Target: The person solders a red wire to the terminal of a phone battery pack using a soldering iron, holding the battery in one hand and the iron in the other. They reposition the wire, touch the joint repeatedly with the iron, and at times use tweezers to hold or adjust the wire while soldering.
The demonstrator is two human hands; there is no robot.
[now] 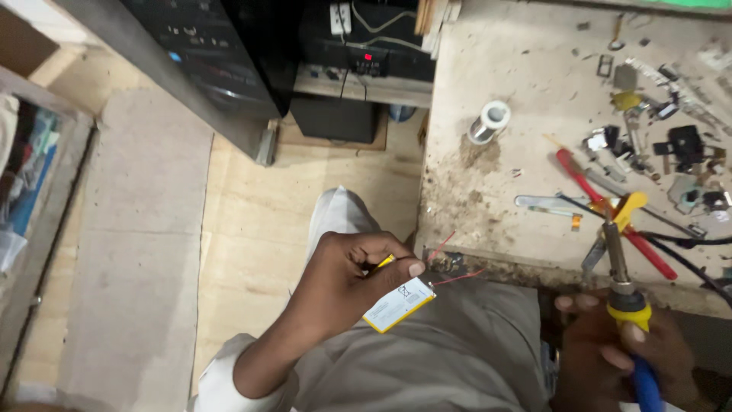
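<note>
My left hand grips a small flat battery pack, white with yellow edges, above my lap. Thin red wires run from the pack toward the worn edge of the workbench. My right hand holds a soldering iron with a yellow collar and blue handle, its metal tip pointing up toward the bench edge, about a hand's width right of the pack. Both hands hover over my grey trousers.
On the bench lie a solder spool, a red-handled tool, tweezers, black cables and several small metal parts. Black electronic units stand at the top. Wooden floor is on the left.
</note>
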